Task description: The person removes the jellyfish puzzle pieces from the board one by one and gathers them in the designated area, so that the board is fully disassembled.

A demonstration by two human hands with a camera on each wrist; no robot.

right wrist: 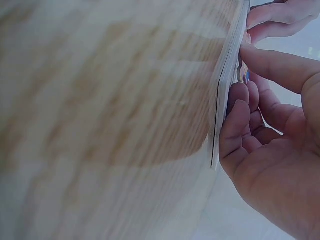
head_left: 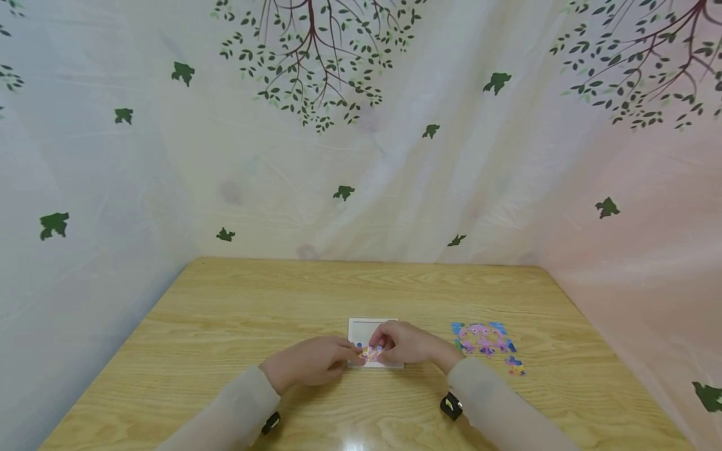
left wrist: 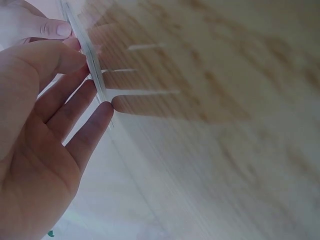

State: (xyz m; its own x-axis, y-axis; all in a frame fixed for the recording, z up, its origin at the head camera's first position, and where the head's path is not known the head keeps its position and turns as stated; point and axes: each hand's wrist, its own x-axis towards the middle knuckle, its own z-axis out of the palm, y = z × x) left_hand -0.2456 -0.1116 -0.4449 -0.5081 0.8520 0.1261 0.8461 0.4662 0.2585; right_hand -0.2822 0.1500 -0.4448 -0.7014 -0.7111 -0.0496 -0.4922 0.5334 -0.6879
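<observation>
A white puzzle tray point(head_left: 360, 329) lies flat on the table with colourful jigsaw pieces point(head_left: 369, 354) along its near side. My left hand point(head_left: 310, 362) rests on the tray's left edge, its fingers mostly straight in the left wrist view. From the right, my right hand point(head_left: 410, 343) reaches over the tray and pinches a small jigsaw piece point(right wrist: 245, 74) between thumb and forefinger, low against the tray. Its other fingers are curled beside the tray's edge. Both hands partly cover the pieces, so their exact fit is hidden.
Right of the tray lies a group of joined jigsaw pieces point(head_left: 479, 336) with a pink figure on blue. A smaller cluster of pieces point(head_left: 514, 365) sits just below it. The wooden table point(head_left: 254, 300) meets a leaf-printed curtain point(head_left: 271, 188) at the back.
</observation>
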